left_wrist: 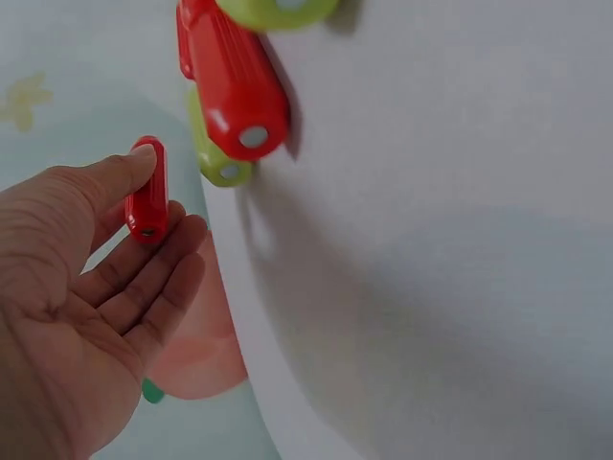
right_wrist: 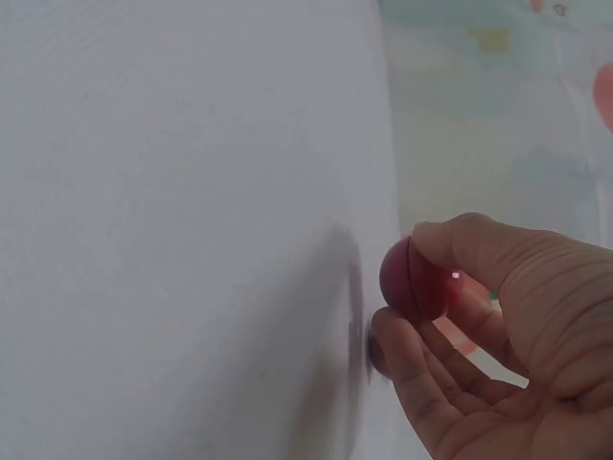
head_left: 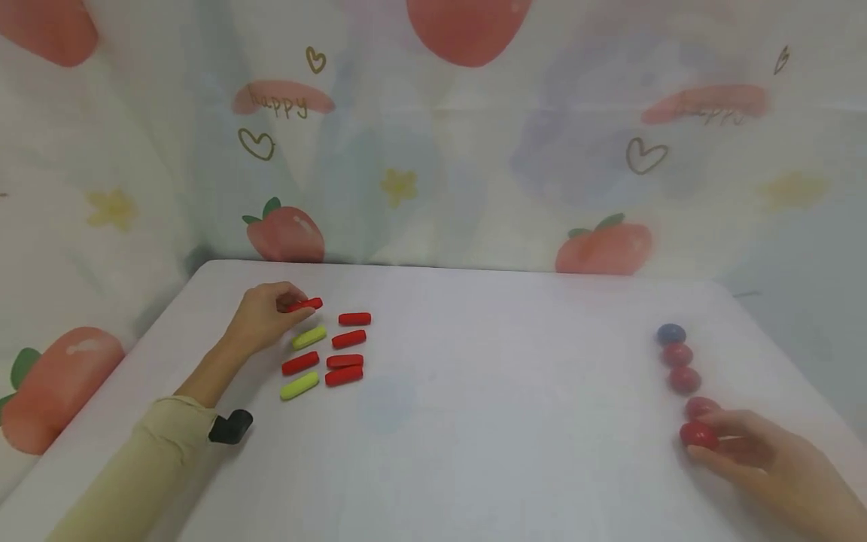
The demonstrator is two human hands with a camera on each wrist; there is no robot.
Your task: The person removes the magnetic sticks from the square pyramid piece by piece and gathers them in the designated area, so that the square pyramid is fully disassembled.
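At the far left of the table, my left hand [head_left: 266, 312] pinches a red stick [head_left: 311, 302] between thumb and fingers. The left wrist view shows this red stick [left_wrist: 147, 192] under the thumb tip. Just below that hand lie a yellow-green stick [head_left: 309, 336], a red stick [head_left: 300, 363] and another yellow-green stick [head_left: 299, 385]. On the right side, my right hand [head_left: 765, 459] pinches a red ball [head_left: 699, 435] with thumb and fingertips. A seam runs round the ball [right_wrist: 414, 278] in the right wrist view. Another red ball [head_left: 702, 408] sits right behind it, partly hidden by the fingers.
Several red sticks [head_left: 348, 339] form a second column right of the left hand; the two nearest lie side by side. Farther back on the right are two red balls [head_left: 685, 380] and a blue ball [head_left: 671, 334]. A printed curtain [head_left: 433, 165] hangs behind the white table [head_left: 501, 421].
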